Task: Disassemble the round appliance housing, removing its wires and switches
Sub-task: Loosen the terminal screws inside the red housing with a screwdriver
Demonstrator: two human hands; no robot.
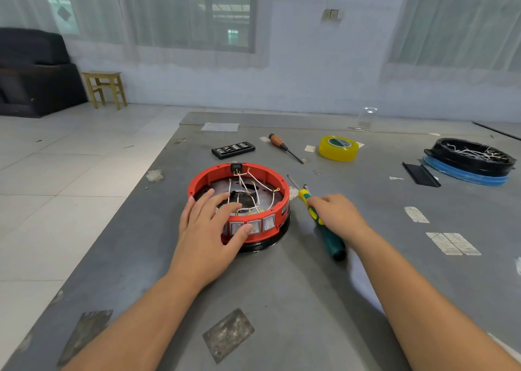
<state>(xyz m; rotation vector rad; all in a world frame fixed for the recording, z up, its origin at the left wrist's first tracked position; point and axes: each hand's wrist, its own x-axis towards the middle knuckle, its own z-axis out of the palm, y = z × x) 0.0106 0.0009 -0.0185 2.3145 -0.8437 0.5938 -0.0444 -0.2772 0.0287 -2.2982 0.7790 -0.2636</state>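
Observation:
A round red housing [270,174] on a black base sits in the middle of the grey table [282,286]. White wires [260,186] with gold terminals cross its open inside. Grey rocker switches [269,222] line its near wall. My left hand [210,229] rests on the near rim with straight fingers, thumb touching the switches. My right hand [335,214] lies over a green and yellow screwdriver [328,236] on the table right of the housing, fingers curled over its shaft.
Behind the housing lie a black bit case [233,149], an orange-handled screwdriver [284,147] and a yellow tape roll [338,148]. At the far right stands a black housing on a blue ring [469,162] with loose wires inside, beside a black strip [421,173]. The table's left edge drops to a tiled floor.

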